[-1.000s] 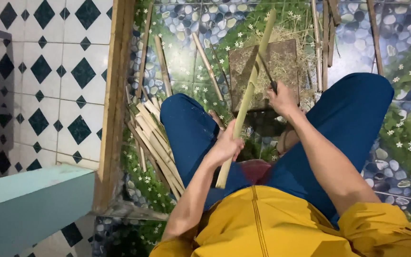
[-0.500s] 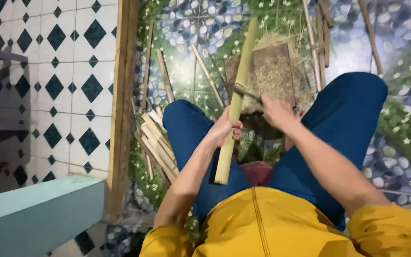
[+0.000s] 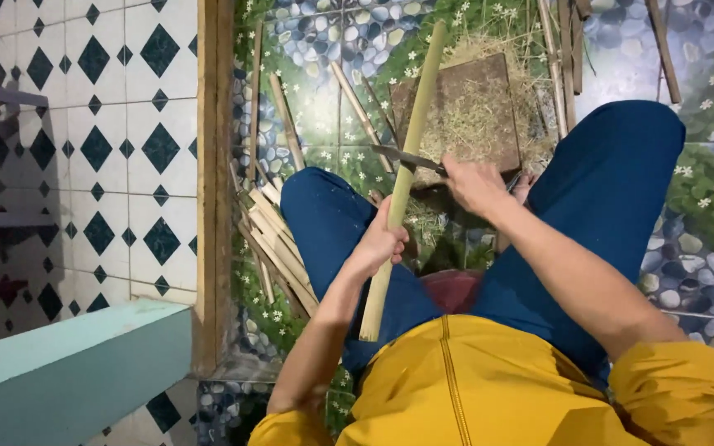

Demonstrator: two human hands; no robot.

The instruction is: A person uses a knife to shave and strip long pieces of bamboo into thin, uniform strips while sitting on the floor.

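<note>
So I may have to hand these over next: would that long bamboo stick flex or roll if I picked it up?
Probably stiff: the bamboo stick runs straight past the left hand, which grips it near one end. It likely feels light, being thin. Round, so it may roll on the floor. The right hand holds a knife against it.

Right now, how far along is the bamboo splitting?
Done: a pile of split strips lies by the left knee. In hand: the left hand grips a whole bamboo pole; the right hand sets a knife against it. That pole is not yet split.
</note>
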